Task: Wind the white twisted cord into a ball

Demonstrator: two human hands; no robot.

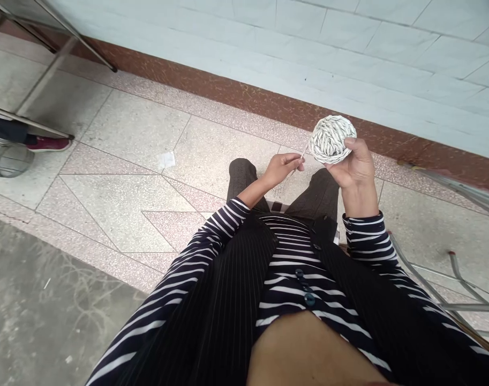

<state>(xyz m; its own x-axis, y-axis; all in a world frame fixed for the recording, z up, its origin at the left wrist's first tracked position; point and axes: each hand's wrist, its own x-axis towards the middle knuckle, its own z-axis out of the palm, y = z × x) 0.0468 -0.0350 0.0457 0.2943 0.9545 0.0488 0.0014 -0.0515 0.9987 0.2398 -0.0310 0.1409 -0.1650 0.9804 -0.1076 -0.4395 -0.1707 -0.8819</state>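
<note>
My right hand grips a round, off-white braided coil by its right side, thumb resting on the front face. The coil is held up above my knees, its spiral face turned toward me. Just left of it, my left hand pinches a thin strand between thumb and fingers. That strand runs from the coil's left edge. Below my left fingers hang some loose, frayed ends, too fine to make out clearly.
A tiled wall with a brown base strip rises ahead. Metal-framed furniture and another person's shoe are at the left. Metal chair legs stand at the right. A white scrap lies on the tiled floor.
</note>
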